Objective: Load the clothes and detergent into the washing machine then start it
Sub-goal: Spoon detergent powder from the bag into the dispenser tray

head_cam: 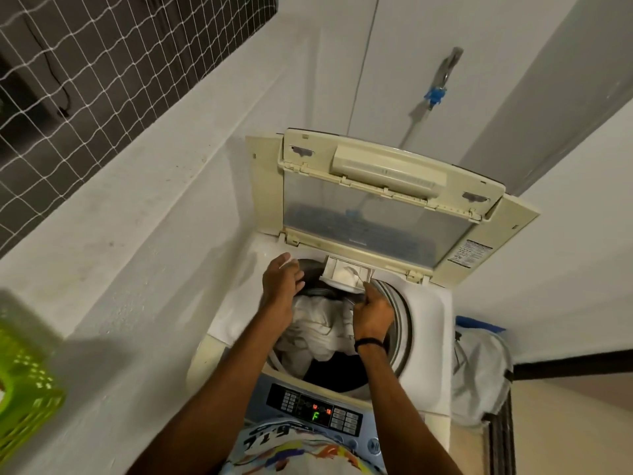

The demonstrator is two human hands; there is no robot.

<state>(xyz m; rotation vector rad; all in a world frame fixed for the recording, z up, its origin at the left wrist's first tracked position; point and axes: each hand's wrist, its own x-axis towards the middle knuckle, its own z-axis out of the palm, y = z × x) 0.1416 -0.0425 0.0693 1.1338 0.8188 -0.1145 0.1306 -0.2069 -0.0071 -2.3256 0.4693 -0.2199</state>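
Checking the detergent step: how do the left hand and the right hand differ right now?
The left hand curls over a pale thing at the rim of the drum; the right hand pinches a thin scoop reaching into the detergent drawer. The right wrist wears a black band; the left wrist is bare. Both are above the white clothes in the drum.

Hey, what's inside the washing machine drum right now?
White clothes lie piled in the drum, with a dark gap toward the control panel. Whatever sits beneath the pile is covered, and the right hand, pinching a thin scoop, hides part of it.
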